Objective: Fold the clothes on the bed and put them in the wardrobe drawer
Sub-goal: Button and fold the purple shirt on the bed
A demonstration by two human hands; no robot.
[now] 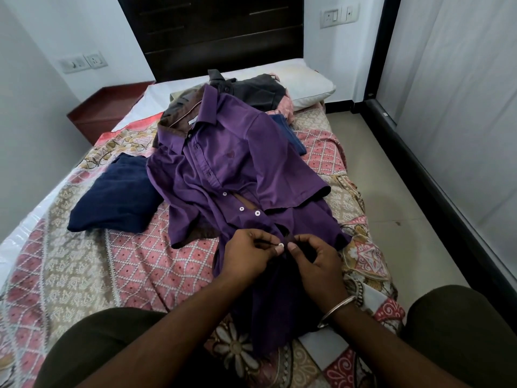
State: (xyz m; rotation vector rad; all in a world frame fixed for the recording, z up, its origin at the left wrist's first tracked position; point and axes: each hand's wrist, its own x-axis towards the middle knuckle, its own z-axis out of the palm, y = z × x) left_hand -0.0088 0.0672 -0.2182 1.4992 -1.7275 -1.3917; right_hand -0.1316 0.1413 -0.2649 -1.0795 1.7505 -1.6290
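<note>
Purple shirt [223, 163] lay spread front-up on the bed [112, 270], collar toward the dark headboard [209, 32], placket partly unbuttoned. Left hand [246, 256] pinched a white button [281, 244] at the lower placket; right hand [316, 259], steel bangle [337, 310] on the wrist, pinched the facing edge of the fabric just beside it, fingers curled. Folded navy garment [117, 197] sat left of the shirt. Grey garment [251, 88] and more clothes were piled beyond the collar, near the pillow [310, 85].
</note>
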